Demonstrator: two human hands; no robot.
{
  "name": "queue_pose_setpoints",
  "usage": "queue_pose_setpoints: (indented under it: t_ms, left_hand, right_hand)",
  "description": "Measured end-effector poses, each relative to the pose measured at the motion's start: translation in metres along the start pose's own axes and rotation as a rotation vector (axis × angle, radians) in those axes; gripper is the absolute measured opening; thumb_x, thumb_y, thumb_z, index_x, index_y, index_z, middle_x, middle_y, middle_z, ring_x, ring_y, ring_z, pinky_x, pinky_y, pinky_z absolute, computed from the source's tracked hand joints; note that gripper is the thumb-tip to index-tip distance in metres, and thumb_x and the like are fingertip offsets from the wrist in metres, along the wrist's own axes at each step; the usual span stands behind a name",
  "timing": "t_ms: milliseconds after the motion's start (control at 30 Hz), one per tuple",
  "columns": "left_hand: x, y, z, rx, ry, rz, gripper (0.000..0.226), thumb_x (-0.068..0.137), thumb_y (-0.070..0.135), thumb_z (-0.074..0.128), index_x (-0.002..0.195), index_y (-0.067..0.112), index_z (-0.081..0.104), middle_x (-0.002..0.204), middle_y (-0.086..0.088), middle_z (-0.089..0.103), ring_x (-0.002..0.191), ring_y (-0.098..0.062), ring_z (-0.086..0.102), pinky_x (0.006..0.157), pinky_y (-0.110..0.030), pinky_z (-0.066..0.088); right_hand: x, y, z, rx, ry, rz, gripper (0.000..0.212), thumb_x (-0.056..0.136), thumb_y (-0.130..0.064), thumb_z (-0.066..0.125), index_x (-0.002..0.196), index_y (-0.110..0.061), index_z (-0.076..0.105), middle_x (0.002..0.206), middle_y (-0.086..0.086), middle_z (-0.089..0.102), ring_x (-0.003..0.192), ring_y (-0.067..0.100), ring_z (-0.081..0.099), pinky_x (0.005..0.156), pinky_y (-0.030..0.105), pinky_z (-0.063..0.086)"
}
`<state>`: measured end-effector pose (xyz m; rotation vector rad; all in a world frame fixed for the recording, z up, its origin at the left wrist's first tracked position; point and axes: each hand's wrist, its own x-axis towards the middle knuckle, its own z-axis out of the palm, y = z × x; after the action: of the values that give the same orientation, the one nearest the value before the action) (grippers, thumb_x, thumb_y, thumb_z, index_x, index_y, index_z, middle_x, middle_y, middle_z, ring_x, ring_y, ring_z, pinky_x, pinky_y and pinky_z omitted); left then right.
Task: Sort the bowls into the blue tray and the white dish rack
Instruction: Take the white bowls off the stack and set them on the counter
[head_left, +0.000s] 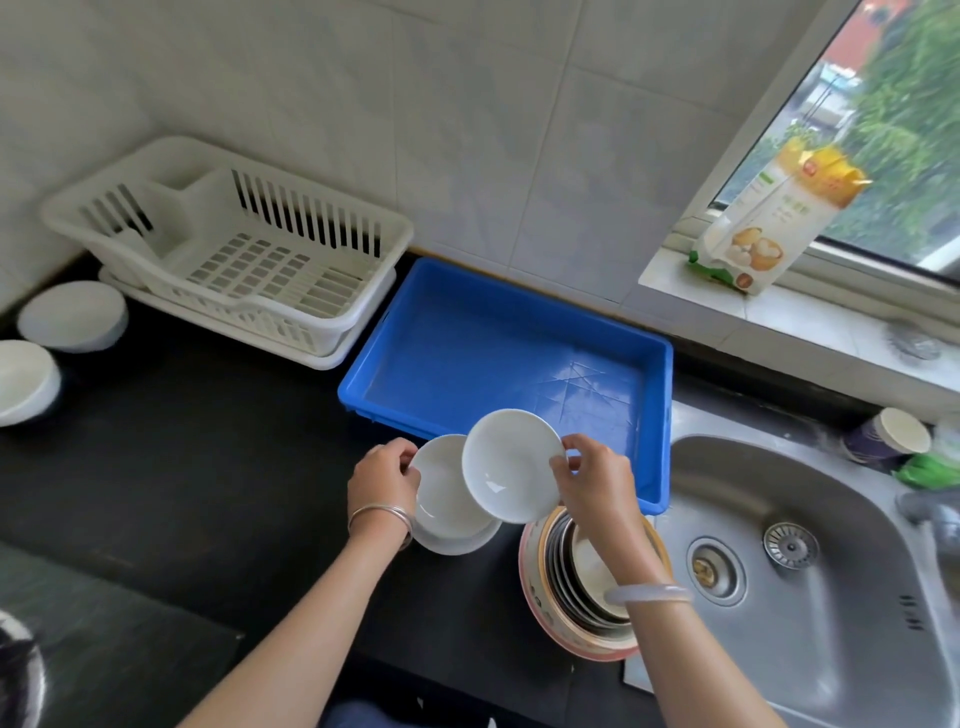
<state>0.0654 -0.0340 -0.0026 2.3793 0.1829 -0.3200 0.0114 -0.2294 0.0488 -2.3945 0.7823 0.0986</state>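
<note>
Two small white bowls, one pinched in each hand, beside the blue tray (467, 338).
Glazed ceramic, probably light, slick and breakable, so a rim pinch suits. The right hand (597, 483) holds the tilted bowl (511, 465) over the tray's near edge. The left hand (384, 478) grips the second bowl (441, 493), stacked on the worktop (182, 467). Two overturned bowls (72, 314) lie far left. One nested stack (550, 571), its number unclear, stands near the one white dish rack (260, 270).

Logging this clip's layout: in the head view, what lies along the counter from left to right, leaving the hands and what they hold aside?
Two white bowls → white dish rack → blue tray → sink.
</note>
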Motion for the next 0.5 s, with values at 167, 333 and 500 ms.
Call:
queue_pose_setpoints:
  t_ms: [167, 333, 500]
  left_hand:
    - [0.008, 0.000, -0.030, -0.144, 0.079, -0.028, 0.018, 0.082, 0.008, 0.058, 0.097, 0.017, 0.064, 0.097, -0.001, 0.068, 0.084, -0.013, 0.057, 0.073, -0.028, 0.045]
    - [0.009, -0.017, -0.065, -0.220, 0.156, -0.095, 0.025, 0.081, 0.006, 0.061, 0.104, 0.015, 0.065, 0.102, -0.002, 0.069, 0.086, -0.013, 0.058, 0.076, -0.030, 0.048]
    - [0.013, -0.060, -0.099, -0.356, 0.227, -0.263, 0.025, 0.080, 0.005, 0.061, 0.103, 0.016, 0.064, 0.100, -0.004, 0.068, 0.093, -0.024, 0.064, 0.084, -0.045, 0.055]
  right_hand:
    - [0.001, -0.012, -0.008, 0.090, 0.010, -0.064, 0.023, 0.092, -0.019, 0.055, 0.113, -0.015, 0.064, 0.103, 0.009, 0.071, 0.083, 0.021, 0.064, 0.064, 0.029, 0.055]
    - [0.005, -0.037, -0.001, 0.194, -0.052, -0.096, 0.016, 0.091, -0.019, 0.056, 0.105, -0.017, 0.062, 0.094, 0.007, 0.071, 0.078, 0.024, 0.068, 0.070, 0.036, 0.059]
    - [0.011, -0.072, 0.029, 0.174, -0.138, -0.159, 0.008, 0.089, -0.018, 0.054, 0.096, -0.022, 0.057, 0.087, 0.004, 0.071, 0.050, 0.011, 0.065, 0.042, 0.012, 0.043]
